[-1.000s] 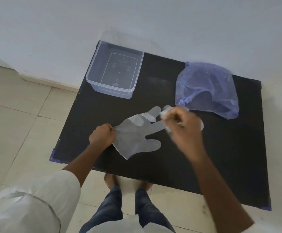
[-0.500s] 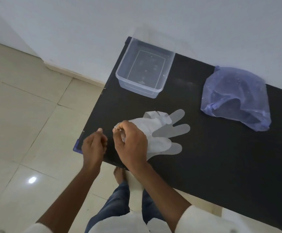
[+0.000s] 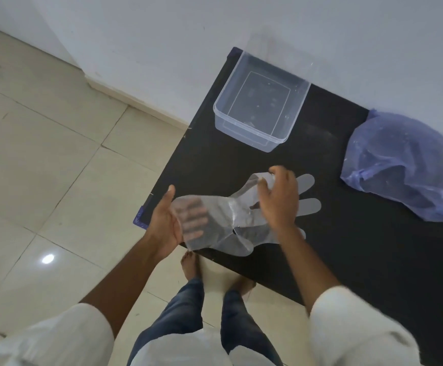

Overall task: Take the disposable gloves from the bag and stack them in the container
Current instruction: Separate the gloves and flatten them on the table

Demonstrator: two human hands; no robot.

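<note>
Near the container (image 3: 244,134), our flat left hand (image 3: 162,225) cradles a seemingly flimsy, slippery glove (image 3: 223,220) by the cuff; our right hand (image 3: 278,199) pinches its far end.

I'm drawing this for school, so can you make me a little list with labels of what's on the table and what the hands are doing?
Left hand: open, flat fingers behind the held glove at its cuff
Right hand: pinches the held glove's fingers
Second glove: flat on the black table, partly under the right hand
Clear container: looks empty
Purple bag: on the table, right of the container
</note>
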